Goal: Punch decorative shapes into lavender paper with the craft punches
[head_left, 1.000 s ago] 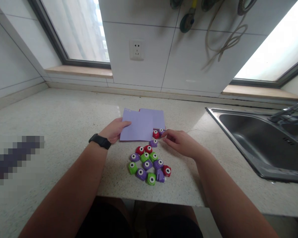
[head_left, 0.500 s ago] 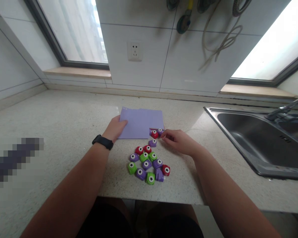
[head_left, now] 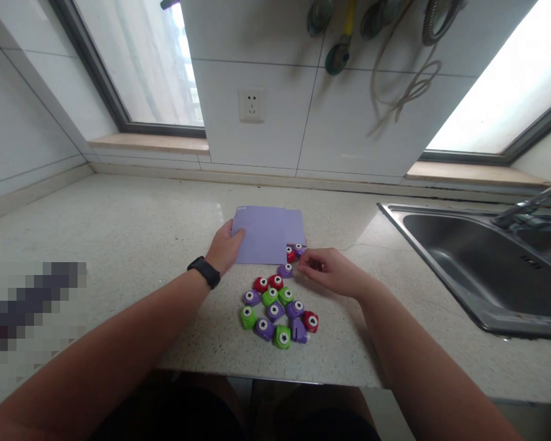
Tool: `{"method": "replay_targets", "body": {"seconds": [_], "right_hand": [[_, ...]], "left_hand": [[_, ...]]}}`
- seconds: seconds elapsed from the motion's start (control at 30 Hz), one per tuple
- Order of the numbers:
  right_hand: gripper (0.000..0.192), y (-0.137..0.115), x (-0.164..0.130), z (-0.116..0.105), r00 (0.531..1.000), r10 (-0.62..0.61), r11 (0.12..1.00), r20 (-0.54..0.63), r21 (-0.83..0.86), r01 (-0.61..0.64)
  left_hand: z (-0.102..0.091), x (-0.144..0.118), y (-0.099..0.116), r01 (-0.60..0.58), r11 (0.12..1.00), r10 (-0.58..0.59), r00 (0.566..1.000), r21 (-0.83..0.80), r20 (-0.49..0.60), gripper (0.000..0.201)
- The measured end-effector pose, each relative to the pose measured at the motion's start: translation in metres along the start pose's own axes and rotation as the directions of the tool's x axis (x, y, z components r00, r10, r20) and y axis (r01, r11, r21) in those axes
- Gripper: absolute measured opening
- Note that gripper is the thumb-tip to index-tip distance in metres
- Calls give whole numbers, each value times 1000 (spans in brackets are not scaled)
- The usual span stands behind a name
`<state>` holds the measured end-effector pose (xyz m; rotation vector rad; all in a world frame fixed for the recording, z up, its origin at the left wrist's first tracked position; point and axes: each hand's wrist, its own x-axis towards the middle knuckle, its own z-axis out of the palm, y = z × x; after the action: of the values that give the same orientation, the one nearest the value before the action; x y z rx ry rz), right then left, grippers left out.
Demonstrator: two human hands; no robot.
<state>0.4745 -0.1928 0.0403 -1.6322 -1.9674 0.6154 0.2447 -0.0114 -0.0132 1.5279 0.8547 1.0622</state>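
Observation:
My left hand [head_left: 227, 246] grips the left edge of a purple paper sheet [head_left: 261, 236], thumb on top; small punched shapes show at its upper left corner. The sheet overlaps another flat purple piece [head_left: 295, 226] behind it. My right hand [head_left: 330, 269] is closed with curled fingers beside a purple craft punch [head_left: 298, 250] and a red craft punch [head_left: 290, 255]; whether anything is inside the fingers is hidden. A separate purple craft punch [head_left: 285, 271] lies left of its fingertips. Nearer me is a cluster of several red, green and purple craft punches [head_left: 274, 311].
The speckled countertop [head_left: 156, 208] carries everything. A steel sink [head_left: 463, 257] with a faucet [head_left: 532, 205] is at right. A wall socket [head_left: 252, 105], pipes and a looped cable [head_left: 408, 92] are on the tiled wall. A blurred, pixelated patch [head_left: 32, 306] covers the left side.
My left hand has shifted the purple sheet to the right, over more of the red punch. My right fingertips have drawn slightly back from the purple punch. The whole view has tilted up a little.

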Motion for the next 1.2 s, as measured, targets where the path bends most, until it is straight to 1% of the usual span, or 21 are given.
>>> {"method": "replay_targets", "body": {"seconds": [0.07,0.1,0.17,0.2,0.23,0.27,0.3,0.33,0.43,0.5,0.53,0.6,0.67,0.77,0.8,0.93,1.0,1.13,1.2], "right_hand": [[19,-8,-4,-1,999,-38,997,27,74,36],[20,-12,-6,-2,996,-65,993,59,104,58],[22,-22,-11,-4,978,-124,985,165,136,102],[25,-27,-14,-6,956,-164,981,242,142,132],[28,-33,-16,-7,933,-172,983,315,120,140],[30,-38,-19,-8,914,-154,988,375,71,138],[31,-43,-21,-8,900,-133,990,416,14,140],[32,-48,-24,-8,900,-111,988,420,-50,145],[37,-61,-29,-2,922,-35,956,385,-257,143],[42,-66,-32,7,938,41,906,345,-409,111],[44,-67,-34,11,943,76,879,323,-468,89],[45,-68,-38,21,951,121,847,284,-529,50],[36,-68,-43,28,964,121,846,239,-533,26],[14,-67,-53,31,983,98,870,154,-494,-9],[13,-67,-56,31,988,95,879,126,-476,-24],[19,-69,-66,29,997,80,876,-22,-475,-81],[20,-72,-70,30,994,82,861,-70,-497,-106],[21,-83,-76,34,983,130,837,-132,-517,-180],[20,-89,-77,38,982,138,815,-127,-548,-186]], "left_hand": [[-3,0,-2,10,1000,-9,999,-12,36,37],[-4,0,-4,13,999,-11,999,-33,44,39],[-6,2,-6,17,996,-14,999,-85,37,41],[-6,3,-7,18,995,-14,999,-100,32,42],[-7,4,-9,17,995,-13,999,-103,32,42],[-7,4,-9,15,996,-11,999,-93,40,41],[-7,5,-10,12,997,-8,999,-77,54,41],[-7,5,-10,9,998,-5,998,-62,69,40],[-6,5,-10,0,999,5,995,-41,100,41],[-6,6,-9,-7,999,11,995,-37,102,41],[-7,6,-9,-10,999,14,995,-34,99,41],[-7,6,-10,-18,1000,20,996,-25,87,40],[-7,7,-11,-28,1000,29,996,-14,80,40],[-7,7,-12,-51,999,50,996,4,74,39],[-7,7,-12,-58,998,57,996,9,71,38],[-7,5,-9,-74,997,73,996,25,53,38],[-8,4,-8,-82,996,80,996,42,40,37],[-9,3,-8,-104,990,105,995,100,-2,36],[-10,3,-8,-111,986,113,994,127,-10,36]]}}
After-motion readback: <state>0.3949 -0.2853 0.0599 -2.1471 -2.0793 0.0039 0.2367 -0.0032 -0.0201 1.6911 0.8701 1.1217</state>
